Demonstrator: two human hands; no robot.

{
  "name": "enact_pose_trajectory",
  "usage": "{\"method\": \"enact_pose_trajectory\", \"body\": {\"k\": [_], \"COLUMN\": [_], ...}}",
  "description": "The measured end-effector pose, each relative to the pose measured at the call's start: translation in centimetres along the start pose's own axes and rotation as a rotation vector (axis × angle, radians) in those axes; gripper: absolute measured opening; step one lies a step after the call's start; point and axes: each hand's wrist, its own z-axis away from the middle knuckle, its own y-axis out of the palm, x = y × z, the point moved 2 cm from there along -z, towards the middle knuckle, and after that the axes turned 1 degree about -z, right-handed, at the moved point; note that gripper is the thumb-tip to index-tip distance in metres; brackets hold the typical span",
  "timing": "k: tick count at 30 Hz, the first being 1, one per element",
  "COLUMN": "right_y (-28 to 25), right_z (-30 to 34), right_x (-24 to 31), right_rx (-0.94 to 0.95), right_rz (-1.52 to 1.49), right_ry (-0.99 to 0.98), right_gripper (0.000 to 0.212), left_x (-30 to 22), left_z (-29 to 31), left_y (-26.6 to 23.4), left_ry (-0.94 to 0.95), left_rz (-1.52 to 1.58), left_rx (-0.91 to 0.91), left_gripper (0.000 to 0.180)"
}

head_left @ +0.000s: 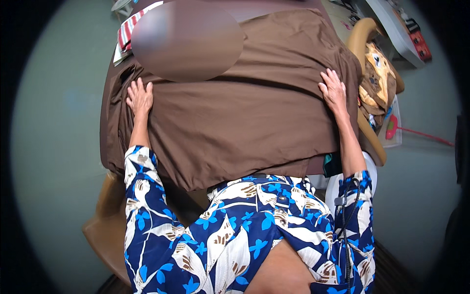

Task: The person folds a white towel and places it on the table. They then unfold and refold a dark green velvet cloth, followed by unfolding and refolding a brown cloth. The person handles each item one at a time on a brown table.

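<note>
Brown cloth (pixel 245 108) over tabletop; left hand (pixel 140 97) and right hand (pixel 334 90) flat on it, fingers spread, arms outstretched.

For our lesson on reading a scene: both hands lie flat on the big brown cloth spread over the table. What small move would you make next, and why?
Probably sweep both palms outward and toward the near edge. The left hand and right hand rest open and flat on the brown cloth, which shows a raised fold running between them and ripples toward the hanging near edge, so smoothing seems called for before anything else.
</note>
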Motion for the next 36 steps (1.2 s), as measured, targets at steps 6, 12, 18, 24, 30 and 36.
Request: {"method": "enact_pose_trajectory", "body": {"k": [6, 12, 18, 24, 30, 36], "right_y": [-0.7, 0.3, 0.3, 0.2, 0.3, 1.2], "right_z": [4.7, 6.0, 5.7, 6.0, 5.5, 5.4], "right_x": [6.8, 6.7, 7.0, 6.4, 6.4, 5.5], "right_rx": [0.059, -0.012, -0.015, -0.014, -0.032, -0.042], "right_rz": [-0.041, 0.019, -0.007, 0.026, 0.004, -0.003], "right_ry": [-0.160, -0.199, -0.201, -0.182, -0.210, -0.193], "right_gripper": [0.042, 0.044, 0.043, 0.043, 0.043, 0.042], "left_x": [1.1, 2.0, -2.6, -3.2, -0.7, -5.6], "left_z": [-1.6, -2.5, -3.1, -5.7, -7.1, 3.4], "left_y": [0.9, 0.6, 0.4, 1.3, 1.7, 2.1], "left_ry": [-0.044, -0.192, -0.021, -0.032, -0.119, 0.211], "left_rz": [-0.042, -0.023, -0.037, 0.022, 0.010, 0.097], "left_rx": [0.078, 0.079, -0.201, 0.016, 0.095, 0.013], "left_gripper": [0.059, 0.062, 0.056, 0.058, 0.062, 0.057]}}
